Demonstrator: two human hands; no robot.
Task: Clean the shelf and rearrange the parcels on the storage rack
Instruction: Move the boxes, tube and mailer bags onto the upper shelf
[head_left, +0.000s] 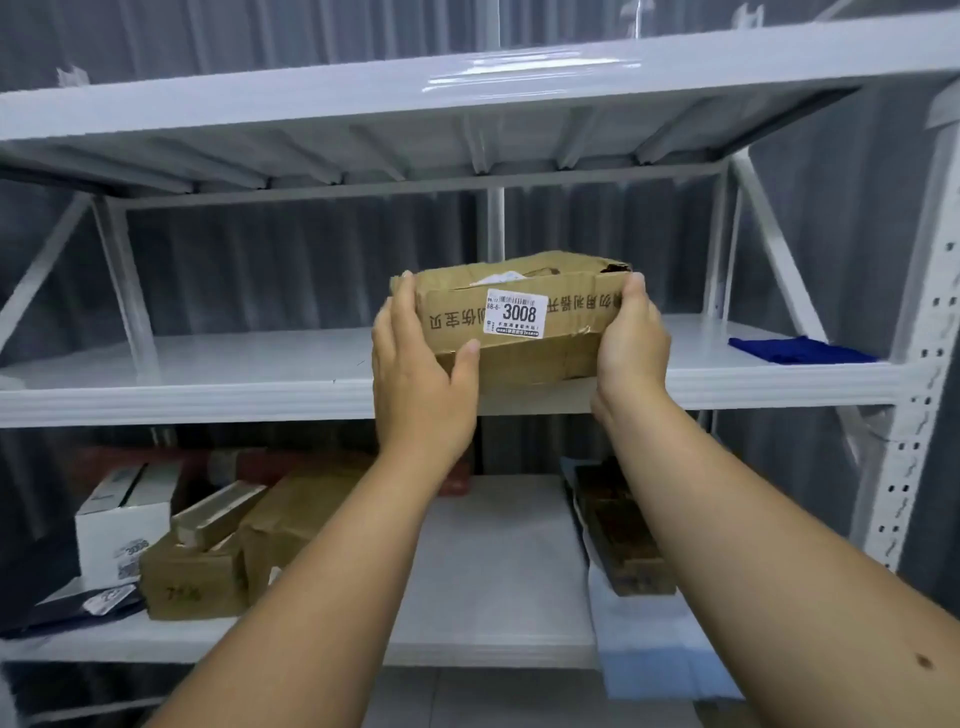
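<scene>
A worn brown cardboard parcel (566, 317) with a white label reading 3008 sits at the front edge of the middle shelf (218, 384) of a white metal rack. My left hand (415, 374) grips its left end, thumb on the front face. My right hand (631, 338) grips its right end. A folded blue cloth (800, 349) lies on the same shelf at the far right.
On the lower shelf (498, 582), several parcels crowd the left: a white box (122, 525), brown cartons (192, 577), a red package behind. A dark long parcel (621, 530) lies on a pale blue bag at right. The top shelf (467, 93) runs overhead.
</scene>
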